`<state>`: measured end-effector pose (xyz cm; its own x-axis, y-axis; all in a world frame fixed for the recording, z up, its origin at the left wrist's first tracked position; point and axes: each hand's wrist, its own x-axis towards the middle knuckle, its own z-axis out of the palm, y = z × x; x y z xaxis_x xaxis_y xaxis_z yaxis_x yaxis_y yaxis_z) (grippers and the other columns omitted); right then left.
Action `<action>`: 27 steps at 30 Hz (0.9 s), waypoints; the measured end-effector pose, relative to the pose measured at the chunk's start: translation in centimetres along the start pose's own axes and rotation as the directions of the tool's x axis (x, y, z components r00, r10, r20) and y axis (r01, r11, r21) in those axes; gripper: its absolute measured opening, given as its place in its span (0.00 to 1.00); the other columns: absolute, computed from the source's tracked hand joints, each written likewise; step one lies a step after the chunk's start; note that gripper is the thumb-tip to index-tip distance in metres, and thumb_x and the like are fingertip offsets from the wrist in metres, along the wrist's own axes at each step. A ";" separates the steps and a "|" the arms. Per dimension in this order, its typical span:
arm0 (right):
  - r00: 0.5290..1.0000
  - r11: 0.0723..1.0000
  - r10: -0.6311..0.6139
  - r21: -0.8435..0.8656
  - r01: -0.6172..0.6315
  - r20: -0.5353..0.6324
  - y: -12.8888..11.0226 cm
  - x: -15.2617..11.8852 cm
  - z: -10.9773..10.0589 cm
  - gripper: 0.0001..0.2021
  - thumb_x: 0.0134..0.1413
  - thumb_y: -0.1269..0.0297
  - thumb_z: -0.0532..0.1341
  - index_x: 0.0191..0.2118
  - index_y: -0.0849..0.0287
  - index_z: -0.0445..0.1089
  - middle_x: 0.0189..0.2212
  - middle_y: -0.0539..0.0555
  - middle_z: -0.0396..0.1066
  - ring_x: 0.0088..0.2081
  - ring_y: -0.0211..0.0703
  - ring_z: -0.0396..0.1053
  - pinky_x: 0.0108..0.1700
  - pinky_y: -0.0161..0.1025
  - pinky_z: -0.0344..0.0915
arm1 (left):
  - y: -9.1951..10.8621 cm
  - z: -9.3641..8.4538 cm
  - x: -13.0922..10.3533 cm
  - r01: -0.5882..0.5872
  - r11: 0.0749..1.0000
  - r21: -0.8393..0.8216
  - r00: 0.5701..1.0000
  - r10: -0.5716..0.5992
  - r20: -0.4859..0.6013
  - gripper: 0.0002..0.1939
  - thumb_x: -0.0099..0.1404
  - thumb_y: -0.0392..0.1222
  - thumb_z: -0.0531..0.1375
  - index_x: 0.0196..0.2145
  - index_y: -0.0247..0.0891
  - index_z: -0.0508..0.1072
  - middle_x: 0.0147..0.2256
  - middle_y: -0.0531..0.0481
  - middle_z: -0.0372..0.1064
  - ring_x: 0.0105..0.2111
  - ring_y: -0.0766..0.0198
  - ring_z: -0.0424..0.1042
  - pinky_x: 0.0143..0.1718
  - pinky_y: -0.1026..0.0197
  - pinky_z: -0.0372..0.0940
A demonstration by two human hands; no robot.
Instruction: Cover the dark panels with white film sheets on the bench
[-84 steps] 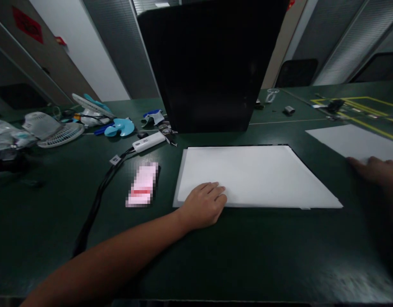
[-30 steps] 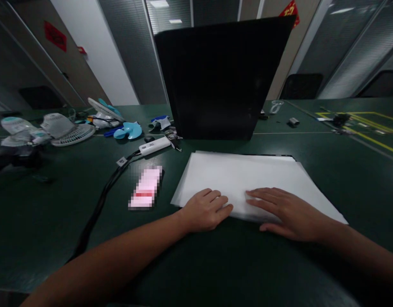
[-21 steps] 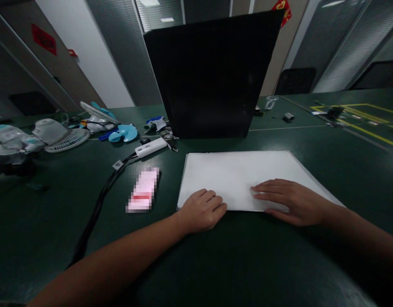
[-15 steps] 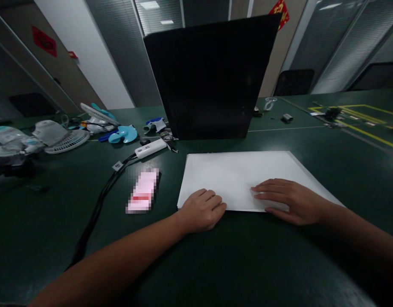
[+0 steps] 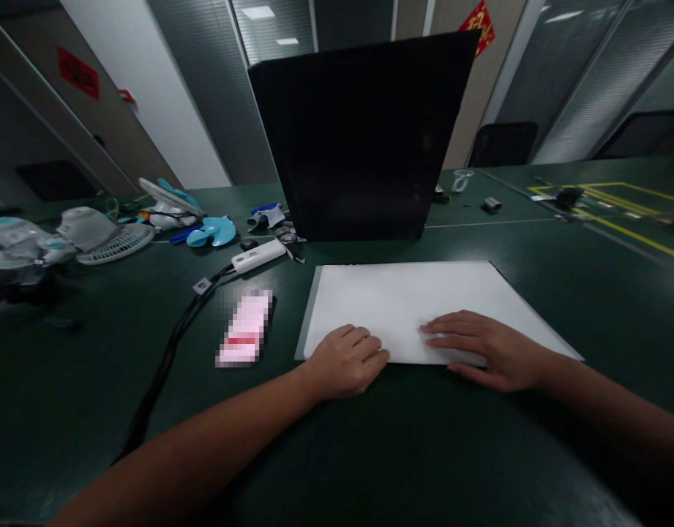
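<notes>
In the head view a flat white sheet (image 5: 391, 293) lies on the dark green table (image 5: 369, 454), its long side toward me. A pale grey strip (image 5: 306, 326) shows along its left edge, like a second layer under it. My left hand (image 5: 347, 360) rests on the near edge, left of the middle, with its fingers curled in; whatever they may hold is hidden. My right hand (image 5: 487, 350) lies farther right over the same edge. Its fingers are stretched out to the left on the white surface, with the thumb lower and apart.
Behind the sheet stands a large black panel (image 5: 364, 139). To the left are a pixelated pink object (image 5: 246, 328), a white power strip-like device (image 5: 258, 256) with black cables (image 5: 172, 348), a blue fan blade (image 5: 213, 231) and white fan parts (image 5: 117, 241). Yellow lines (image 5: 633, 227) mark the far right.
My right hand has slid slightly left. The pale grey strip now shows at the sheet's left edge instead of its right edge. My left hand has stayed in place.
</notes>
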<state>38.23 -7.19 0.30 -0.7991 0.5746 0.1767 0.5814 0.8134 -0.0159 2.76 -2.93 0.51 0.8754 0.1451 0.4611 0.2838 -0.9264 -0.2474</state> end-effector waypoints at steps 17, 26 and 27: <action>0.166 0.167 0.986 -0.169 -0.971 0.025 6.0 -4.5 -2.3 0.49 0.61 0.27 0.38 0.57 0.69 0.69 0.47 0.75 0.71 0.47 0.67 0.72 0.49 0.64 0.68 | -1.4 -1.3 0.5 0.769 0.624 0.138 0.517 -0.734 0.441 0.46 0.71 0.74 0.45 0.73 0.37 0.55 0.73 0.27 0.45 0.69 0.21 0.51 0.60 0.23 0.59; 0.162 0.170 0.985 -0.169 -0.971 0.063 4.4 -2.9 -2.0 0.44 0.62 0.30 0.41 0.64 0.62 0.64 0.49 0.70 0.71 0.49 0.64 0.70 0.53 0.63 0.66 | 0.1 -0.3 -0.1 0.698 0.706 0.121 0.617 -0.678 0.401 0.44 0.72 0.70 0.49 0.71 0.35 0.56 0.72 0.26 0.49 0.70 0.27 0.54 0.63 0.31 0.59; 0.167 0.174 0.984 -0.155 -0.972 0.060 4.4 -3.0 -1.9 0.43 0.62 0.30 0.42 0.65 0.62 0.64 0.49 0.70 0.71 0.49 0.65 0.70 0.53 0.63 0.65 | 0.2 -0.3 -0.1 0.696 0.706 0.128 0.616 -0.679 0.399 0.43 0.72 0.70 0.49 0.71 0.35 0.56 0.72 0.26 0.49 0.70 0.27 0.54 0.63 0.31 0.59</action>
<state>43.46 -5.45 1.55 0.4296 0.9018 -0.0457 0.9021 -0.4309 -0.0222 2.61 -3.25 0.68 0.5024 0.8574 0.1119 0.8601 -0.5088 0.0369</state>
